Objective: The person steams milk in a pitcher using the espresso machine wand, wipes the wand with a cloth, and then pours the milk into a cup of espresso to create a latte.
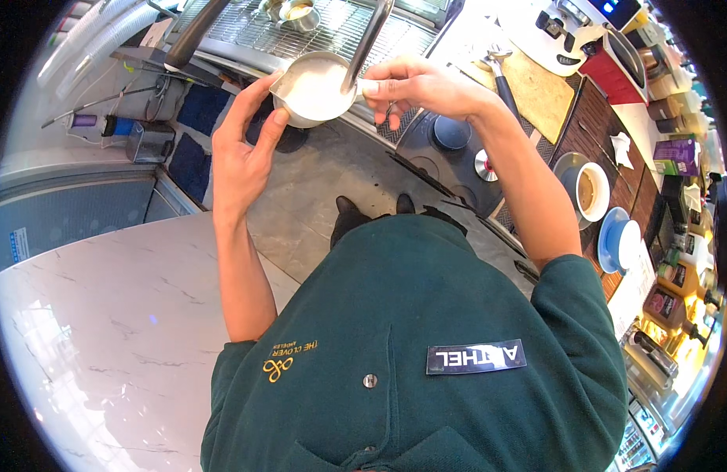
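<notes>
A metal milk pitcher (307, 123) is held up in front of me, below the espresso machine's drip grate (245, 35). Pale, frothy-looking milk (316, 88) fills much of it. The steam wand (366, 44) slants down into the pitcher near its handle side, its tip hidden in the milk. My left hand (245, 141) cups the spout side between thumb and fingers. At the opposite side, my right hand (419, 88) pinches the handle, with some fingers hanging loose below it.
Small metal cups (301, 15) stand on the grate. To the right are a portafilter (505, 82) by a yellow cloth (540, 88), a round dark tamper-like object (452, 131), a white cup of coffee (587, 189) and a blue saucer (608, 242). A marble-look counter (115, 330) lies left.
</notes>
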`<action>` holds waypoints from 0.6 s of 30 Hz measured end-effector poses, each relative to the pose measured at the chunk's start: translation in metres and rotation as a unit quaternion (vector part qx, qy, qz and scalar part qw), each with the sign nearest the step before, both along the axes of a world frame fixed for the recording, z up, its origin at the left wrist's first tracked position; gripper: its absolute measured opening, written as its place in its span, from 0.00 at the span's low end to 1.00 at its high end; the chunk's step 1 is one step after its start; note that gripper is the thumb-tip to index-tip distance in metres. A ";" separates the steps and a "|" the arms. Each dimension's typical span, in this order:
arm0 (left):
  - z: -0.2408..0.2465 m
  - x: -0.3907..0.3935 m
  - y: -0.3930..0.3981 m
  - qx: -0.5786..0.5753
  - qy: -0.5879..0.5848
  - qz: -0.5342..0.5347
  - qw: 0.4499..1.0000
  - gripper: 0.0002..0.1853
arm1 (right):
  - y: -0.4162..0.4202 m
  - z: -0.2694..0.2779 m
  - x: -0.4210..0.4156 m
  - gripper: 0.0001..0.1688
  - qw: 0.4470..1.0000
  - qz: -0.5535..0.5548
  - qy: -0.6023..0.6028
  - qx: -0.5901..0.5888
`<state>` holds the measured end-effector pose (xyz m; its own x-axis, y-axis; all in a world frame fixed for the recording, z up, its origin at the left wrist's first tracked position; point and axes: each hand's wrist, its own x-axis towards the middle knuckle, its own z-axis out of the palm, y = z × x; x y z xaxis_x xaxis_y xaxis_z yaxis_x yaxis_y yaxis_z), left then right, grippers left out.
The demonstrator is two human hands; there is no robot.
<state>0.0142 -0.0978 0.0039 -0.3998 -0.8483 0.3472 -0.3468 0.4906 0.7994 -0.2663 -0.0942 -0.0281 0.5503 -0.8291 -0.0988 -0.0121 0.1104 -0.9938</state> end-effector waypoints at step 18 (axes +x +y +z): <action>0.000 0.001 0.000 -0.009 -0.011 0.006 1.000 0.22 | -0.001 -0.002 0.000 0.16 1.000 0.008 -0.005 -0.003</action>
